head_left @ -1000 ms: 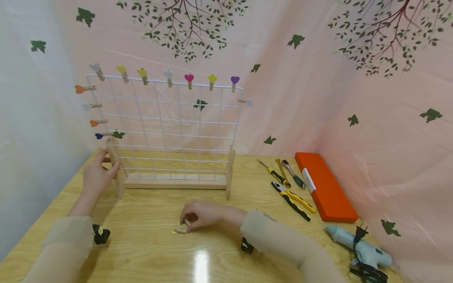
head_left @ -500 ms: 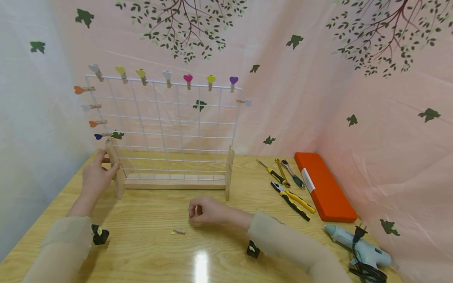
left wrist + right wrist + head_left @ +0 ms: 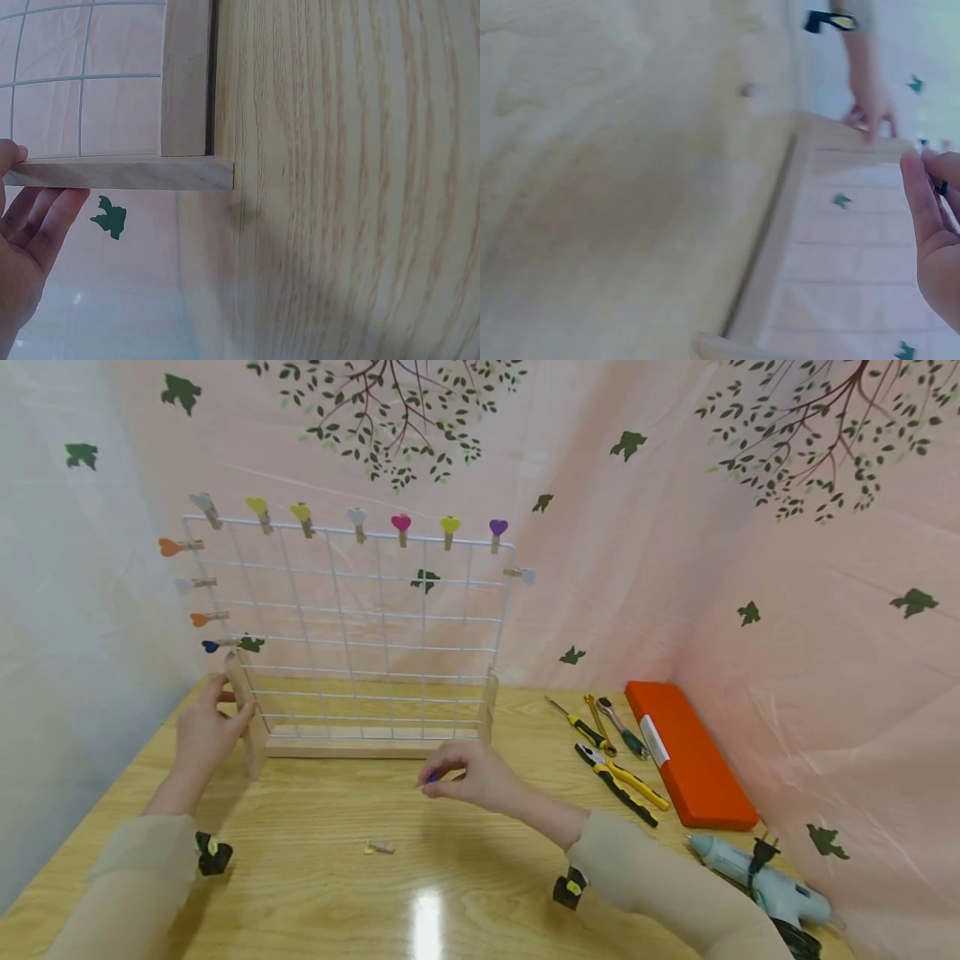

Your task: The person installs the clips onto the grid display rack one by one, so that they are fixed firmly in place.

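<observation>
A white wire grid [image 3: 382, 618] stands upright in a wooden base [image 3: 375, 749], with small heart-topped clothespins clipped along its top and sides. My left hand [image 3: 206, 724] grips the base's left upright [image 3: 120, 174], thumb on one face and fingers on the other. In front of the base, above the table, my right hand [image 3: 472, 778] pinches a small clothespin with a dark blue heart [image 3: 431, 778], mostly hidden by the fingers. Another clothespin [image 3: 382, 847], with a yellow heart, lies on the table in front of the stand.
Right of the stand lie a screwdriver [image 3: 581, 729], a wrench [image 3: 598, 725], a ratchet [image 3: 622, 728] and pliers [image 3: 618, 783]. Beside them is an orange box [image 3: 693, 756], with a glue gun [image 3: 761, 877] and its cord nearer. A printed curtain [image 3: 585, 527] hangs behind the table.
My right hand has lifted the blue-heart clothespin off the table and moved right and toward the stand. The yellow-heart clothespin stays behind. My left hand keeps its place on the upright.
</observation>
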The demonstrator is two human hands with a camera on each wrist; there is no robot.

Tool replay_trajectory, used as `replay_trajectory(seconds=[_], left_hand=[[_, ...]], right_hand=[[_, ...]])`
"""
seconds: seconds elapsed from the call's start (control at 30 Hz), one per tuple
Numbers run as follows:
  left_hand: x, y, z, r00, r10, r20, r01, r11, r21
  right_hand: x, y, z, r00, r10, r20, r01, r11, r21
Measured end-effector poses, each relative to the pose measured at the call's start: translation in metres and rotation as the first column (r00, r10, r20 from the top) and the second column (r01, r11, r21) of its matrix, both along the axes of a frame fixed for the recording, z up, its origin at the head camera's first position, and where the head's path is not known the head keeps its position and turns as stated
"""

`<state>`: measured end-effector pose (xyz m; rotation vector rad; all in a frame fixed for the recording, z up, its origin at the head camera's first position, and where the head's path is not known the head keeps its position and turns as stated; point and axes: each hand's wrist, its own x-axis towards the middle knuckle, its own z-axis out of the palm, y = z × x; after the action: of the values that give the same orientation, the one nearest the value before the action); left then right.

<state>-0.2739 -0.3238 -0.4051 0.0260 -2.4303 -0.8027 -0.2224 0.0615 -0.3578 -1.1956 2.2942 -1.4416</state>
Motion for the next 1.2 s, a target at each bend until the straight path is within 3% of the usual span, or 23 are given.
replay_trajectory(seconds=[0.13,0.3,0.5,0.63,0.7,0.87,0.93,1.1,1.2], left_hand=[[0.0,0.0,0.0,1.0,-0.001,-0.005,0.001,1.0,0.0],[-0.001,0.0,-0.001,1.0,-0.002,-0.003,0.002,1.0,-0.002],[-0.002,0.0,-0.001,1.0,-0.002,0.001,0.002,1.0,0.003],[0.0,0.0,0.0,1.0,-0.005,0.006,0.005,1.0,0.01],[0.0,0.0,0.001,1.0,-0.006,0.011,0.005,1.0,0.01],[0.0,-0.001,0.0,1.0,-0.01,0.01,0.009,1.0,0.004],[-0.001,-0.001,-0.001,1.0,-0.012,0.008,0.012,1.0,0.004],[-0.001,-0.001,-0.001,1.0,-0.01,0.011,0.01,1.0,0.005],[0.0,-0.001,-0.001,1.0,-0.012,0.009,0.012,1.0,0.007]], right_hand=[[-0.001,0.014,0.027,0.993,-0.114,-0.01,0.114,0.993,-0.015],[-0.016,0.036,0.052,0.97,-0.24,0.024,0.241,0.957,-0.161],[-0.038,0.066,0.077,0.909,-0.412,-0.054,0.362,0.849,-0.384],[-0.05,0.079,0.087,0.895,-0.443,0.049,0.408,0.771,-0.489],[-0.056,0.082,0.089,0.875,-0.475,0.09,0.449,0.729,-0.517],[-0.07,0.082,0.088,0.779,-0.618,0.106,0.571,0.628,-0.528],[-0.075,0.08,0.086,0.754,-0.645,0.125,0.595,0.589,-0.547],[-0.087,0.072,0.085,0.741,-0.654,0.153,0.583,0.513,-0.63],[-0.092,0.066,0.086,0.723,-0.67,0.165,0.596,0.486,-0.639]])
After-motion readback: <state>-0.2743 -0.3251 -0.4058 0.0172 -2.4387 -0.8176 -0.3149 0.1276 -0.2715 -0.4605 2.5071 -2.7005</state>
